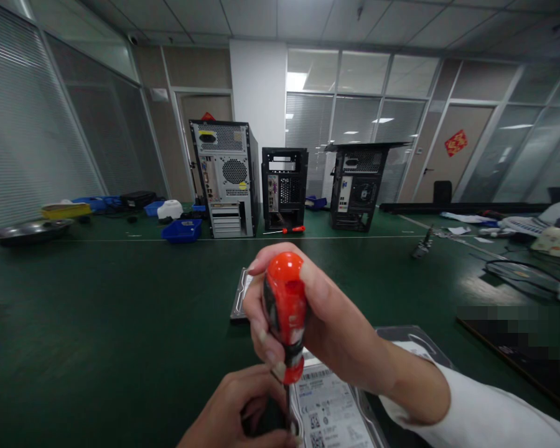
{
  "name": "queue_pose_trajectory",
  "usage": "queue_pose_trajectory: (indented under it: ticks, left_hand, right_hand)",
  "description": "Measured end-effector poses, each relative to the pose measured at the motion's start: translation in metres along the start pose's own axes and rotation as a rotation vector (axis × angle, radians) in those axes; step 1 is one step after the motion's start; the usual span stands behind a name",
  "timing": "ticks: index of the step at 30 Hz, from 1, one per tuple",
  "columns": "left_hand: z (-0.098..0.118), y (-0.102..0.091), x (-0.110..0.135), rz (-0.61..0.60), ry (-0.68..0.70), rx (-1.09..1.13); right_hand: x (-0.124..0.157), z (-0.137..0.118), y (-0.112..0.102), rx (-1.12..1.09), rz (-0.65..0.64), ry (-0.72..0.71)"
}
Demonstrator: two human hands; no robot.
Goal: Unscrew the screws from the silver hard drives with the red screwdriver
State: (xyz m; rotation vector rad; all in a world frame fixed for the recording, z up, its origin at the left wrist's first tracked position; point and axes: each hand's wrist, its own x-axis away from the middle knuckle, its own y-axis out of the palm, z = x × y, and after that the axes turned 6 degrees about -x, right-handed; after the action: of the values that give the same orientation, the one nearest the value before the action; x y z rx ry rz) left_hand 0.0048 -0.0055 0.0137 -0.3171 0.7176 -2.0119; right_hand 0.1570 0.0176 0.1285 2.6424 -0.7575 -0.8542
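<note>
My right hand is wrapped round the red and black handle of a screwdriver, held upright with its shaft pointing down. The tip meets the near left corner of a hard drive with a white label, lying flat on the green table. My left hand is curled at the bottom edge, its fingers pinched round the lower shaft next to the drive's corner. A second flat drive lies just behind my right hand, partly hidden by it.
Three computer cases stand at the back of the green table, with a red screwdriver before them. Blue trays and a metal bowl sit far left. Cables and parts lie right.
</note>
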Motion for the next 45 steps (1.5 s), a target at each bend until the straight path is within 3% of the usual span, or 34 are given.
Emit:
queue_pose_trajectory:
  ticks: [5, 16, 23, 28, 32, 38, 45]
  left_hand:
    - [0.003, 0.0, 0.0, 0.052, -0.014, 0.003]
    - [0.006, -0.002, 0.002, 0.024, -0.007, 0.027]
    - [-0.002, 0.002, -0.001, 0.017, 0.056, -0.01]
    - [-0.002, 0.001, 0.002, 0.005, 0.019, -0.049]
    - [0.004, -0.001, 0.003, 0.032, -0.026, -0.055]
    - [-0.002, 0.002, -0.001, 0.02, 0.051, -0.007]
    - [-0.002, 0.004, 0.001, -0.035, -0.096, 0.074]
  right_hand:
    - [-0.001, 0.001, 0.001, 0.027, 0.028, 0.002]
    - [0.002, 0.0, 0.0, 0.118, 0.042, 0.017]
    - [-0.003, 0.002, -0.001, 0.092, 0.028, -0.01]
    - [-0.001, -0.001, -0.004, 0.054, 0.071, -0.013]
    - [0.0, -0.001, -0.002, 0.045, 0.025, -0.015]
    - [-0.001, -0.001, 0.003, 0.066, 0.0, 0.066]
    - [0.001, 0.002, 0.0, 0.064, 0.023, 0.057]
